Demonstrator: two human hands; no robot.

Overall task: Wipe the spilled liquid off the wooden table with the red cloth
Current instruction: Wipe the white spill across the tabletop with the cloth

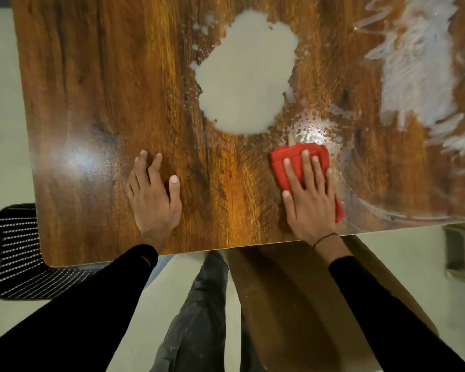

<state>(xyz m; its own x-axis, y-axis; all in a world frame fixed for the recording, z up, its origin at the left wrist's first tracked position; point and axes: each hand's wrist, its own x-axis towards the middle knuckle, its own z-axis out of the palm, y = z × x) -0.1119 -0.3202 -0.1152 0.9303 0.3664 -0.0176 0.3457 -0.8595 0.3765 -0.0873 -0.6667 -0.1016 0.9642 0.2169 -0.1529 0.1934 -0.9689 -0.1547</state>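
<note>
A large pale puddle of spilled liquid (246, 73) lies in the middle of the wooden table (97, 84). White smeared streaks (419, 71) cover the table's right side, with droplets just above the cloth. The folded red cloth (287, 159) lies flat near the front edge, below and right of the puddle. My right hand (310, 200) presses flat on the cloth, fingers spread. My left hand (153, 194) rests palm down on bare wood to the left, holding nothing.
A black mesh chair (14, 251) stands at the table's front left corner. The table's front edge runs just below my wrists. My legs and a wooden panel (293, 304) are under the table edge, above a pale floor.
</note>
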